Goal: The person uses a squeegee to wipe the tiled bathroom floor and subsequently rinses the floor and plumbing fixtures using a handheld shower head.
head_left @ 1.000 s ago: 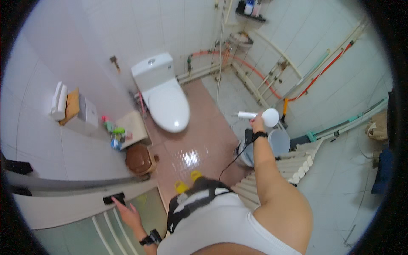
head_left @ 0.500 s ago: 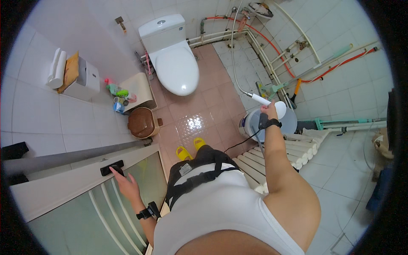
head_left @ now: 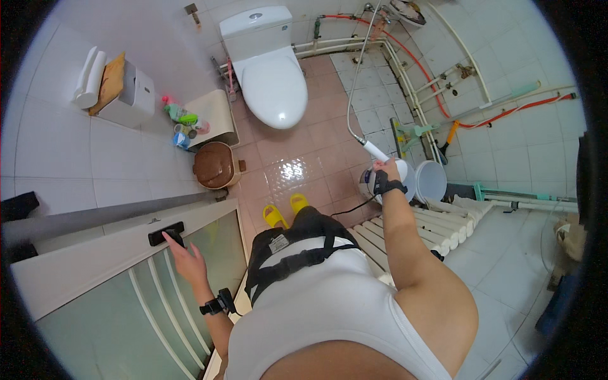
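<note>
My right hand (head_left: 387, 172) is closed around the handle of a white handheld shower head (head_left: 376, 151), its pale hose (head_left: 349, 104) running up to the far wall. The shower head hangs above a white bucket (head_left: 368, 183), with part of its round face behind my fingers. A second white bucket (head_left: 430, 180) stands just to the right. On the left, my left hand (head_left: 185, 261) is at the black door handle (head_left: 166, 234) of a white-framed glass door (head_left: 82, 285), fingers on the lever and thumb apart from it. The far fingers are hidden.
A white toilet (head_left: 272, 88) stands at the far wall. On the left are a brown-lidded bin (head_left: 214, 166) and a shelf (head_left: 218, 114) with bottles. White slats (head_left: 424, 234) lie close on my right. Pipes and a red hose (head_left: 437, 104) follow the right wall. My yellow slippers (head_left: 275, 216) are on pink tiles.
My right hand has moved left with the shower head, uncovering more of the right bucket. The view has shifted slightly. My left hand stays at the door handle.
</note>
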Demonstrator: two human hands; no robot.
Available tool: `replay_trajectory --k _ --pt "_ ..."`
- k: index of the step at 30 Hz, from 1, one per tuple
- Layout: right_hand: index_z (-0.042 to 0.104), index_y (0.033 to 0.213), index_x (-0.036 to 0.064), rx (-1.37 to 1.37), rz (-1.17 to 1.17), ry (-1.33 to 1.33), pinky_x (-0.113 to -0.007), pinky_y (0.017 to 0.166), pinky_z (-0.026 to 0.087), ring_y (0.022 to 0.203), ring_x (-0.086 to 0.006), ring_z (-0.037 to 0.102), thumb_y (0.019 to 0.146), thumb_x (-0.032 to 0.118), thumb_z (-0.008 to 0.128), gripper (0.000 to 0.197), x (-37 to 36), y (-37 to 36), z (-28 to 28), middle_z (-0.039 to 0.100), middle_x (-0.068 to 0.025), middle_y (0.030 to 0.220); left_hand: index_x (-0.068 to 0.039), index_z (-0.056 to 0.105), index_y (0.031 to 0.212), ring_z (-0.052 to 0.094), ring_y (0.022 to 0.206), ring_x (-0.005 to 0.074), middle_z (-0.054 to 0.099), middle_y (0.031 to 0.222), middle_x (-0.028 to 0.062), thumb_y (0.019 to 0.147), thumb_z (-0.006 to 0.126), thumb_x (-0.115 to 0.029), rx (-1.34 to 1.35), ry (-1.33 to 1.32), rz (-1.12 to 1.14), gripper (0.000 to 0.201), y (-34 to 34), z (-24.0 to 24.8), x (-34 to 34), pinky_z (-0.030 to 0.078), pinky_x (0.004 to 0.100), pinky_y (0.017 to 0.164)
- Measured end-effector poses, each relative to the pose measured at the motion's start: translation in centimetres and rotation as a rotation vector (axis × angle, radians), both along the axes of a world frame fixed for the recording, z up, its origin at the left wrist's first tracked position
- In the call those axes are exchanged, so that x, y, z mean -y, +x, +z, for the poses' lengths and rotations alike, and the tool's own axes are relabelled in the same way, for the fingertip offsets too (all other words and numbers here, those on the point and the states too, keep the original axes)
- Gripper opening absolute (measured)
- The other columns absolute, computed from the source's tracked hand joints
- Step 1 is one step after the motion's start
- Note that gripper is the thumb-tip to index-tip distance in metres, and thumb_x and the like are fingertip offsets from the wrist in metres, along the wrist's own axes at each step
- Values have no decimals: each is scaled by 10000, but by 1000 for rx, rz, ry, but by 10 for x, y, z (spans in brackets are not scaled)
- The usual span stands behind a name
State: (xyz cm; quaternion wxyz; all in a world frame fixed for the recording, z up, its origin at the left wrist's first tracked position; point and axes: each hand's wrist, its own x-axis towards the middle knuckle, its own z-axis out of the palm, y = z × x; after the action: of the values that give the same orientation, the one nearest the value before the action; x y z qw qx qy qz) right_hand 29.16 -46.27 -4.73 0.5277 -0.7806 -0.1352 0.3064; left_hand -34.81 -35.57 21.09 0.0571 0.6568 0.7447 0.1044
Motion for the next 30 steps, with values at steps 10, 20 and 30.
replay_trajectory --k 10,20,30 --pt "391 992 15 -641 -160 176 -306 630 390 717 -159 412 860 210 453 244 -41 -54 -12 374 -59 775 -87 118 1406 563 915 367 432 1270 213 780 557 -87 12 -37 42 764 -2 2 2 472 388 681" --pt "427 916 68 -759 -698 145 -245 400 309 502 -130 328 855 469 489 411 -62 -25 55 401 -36 667 -63 135 1401 571 869 364 458 1235 224 787 555 -88 24 107 -53 744 3 4 0 471 388 657" --pt "539 1033 34 491 214 -285 -411 597 479 764 -293 618 734 345 603 436 -121 20 154 634 -155 878 -102 122 1411 590 814 320 397 1311 206 796 556 -75 25 85 -30 753 -6 -2 3 476 361 644"
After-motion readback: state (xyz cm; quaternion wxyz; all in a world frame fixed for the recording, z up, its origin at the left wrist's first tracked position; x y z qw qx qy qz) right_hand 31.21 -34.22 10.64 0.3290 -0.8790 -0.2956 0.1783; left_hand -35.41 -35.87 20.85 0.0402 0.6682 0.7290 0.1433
